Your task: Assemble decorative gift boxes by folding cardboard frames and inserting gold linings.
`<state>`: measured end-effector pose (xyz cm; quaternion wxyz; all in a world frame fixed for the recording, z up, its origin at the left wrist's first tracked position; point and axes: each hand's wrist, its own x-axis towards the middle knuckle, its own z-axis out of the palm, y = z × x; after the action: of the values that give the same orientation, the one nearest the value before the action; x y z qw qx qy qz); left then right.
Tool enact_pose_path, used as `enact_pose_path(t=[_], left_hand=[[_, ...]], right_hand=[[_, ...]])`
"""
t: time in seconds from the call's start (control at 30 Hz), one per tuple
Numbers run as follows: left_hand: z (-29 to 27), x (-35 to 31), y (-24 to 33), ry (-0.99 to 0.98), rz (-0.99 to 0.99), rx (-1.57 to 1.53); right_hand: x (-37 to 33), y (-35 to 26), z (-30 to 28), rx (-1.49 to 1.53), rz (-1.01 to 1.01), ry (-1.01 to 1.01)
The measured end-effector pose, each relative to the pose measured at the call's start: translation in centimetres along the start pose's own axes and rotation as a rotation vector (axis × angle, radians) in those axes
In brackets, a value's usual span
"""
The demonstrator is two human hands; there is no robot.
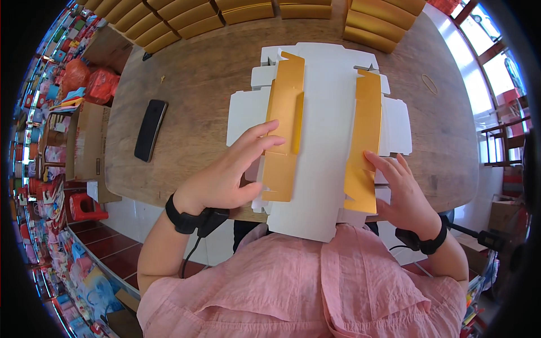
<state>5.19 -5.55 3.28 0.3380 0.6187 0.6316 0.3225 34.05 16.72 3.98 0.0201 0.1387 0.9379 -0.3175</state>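
Observation:
An unfolded cardboard box blank [321, 141] lies on the table in front of me, white side up. Its two long side panels are folded inward, so their gold faces show. My left hand [228, 169] rests on the left gold panel [284, 127], fingertips on its surface and thumb stretched apart near its lower end. At the right gold panel [365, 129], my right hand [404, 188] touches the outer edge with a fingertip; its fingers are spread. The right thumb is partly hidden by the lower corner. White side flaps [397, 127] stick out beyond both panels.
Rows of gold boxes [186, 19] line the far edge of the wooden table [197, 79]. A black phone [151, 130] lies at the left, a rubber band [429, 84] at the right. Left of the table stand cardboard boxes [90, 141] and shelves of colourful goods.

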Motion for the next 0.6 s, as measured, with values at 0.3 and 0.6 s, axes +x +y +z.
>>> enact_pose_path(t=[0.3,0.6], left_hand=[[1.4,4.8,1.0,0.089,0.163,0.382],[1.9,6.1,2.0,0.179,0.285,0.504]], right_hand=[[3.7,-0.2,-1.1,0.083,-0.19,0.381],[6.2,-1.1,-2.1,-0.297,-0.351,0.245]])
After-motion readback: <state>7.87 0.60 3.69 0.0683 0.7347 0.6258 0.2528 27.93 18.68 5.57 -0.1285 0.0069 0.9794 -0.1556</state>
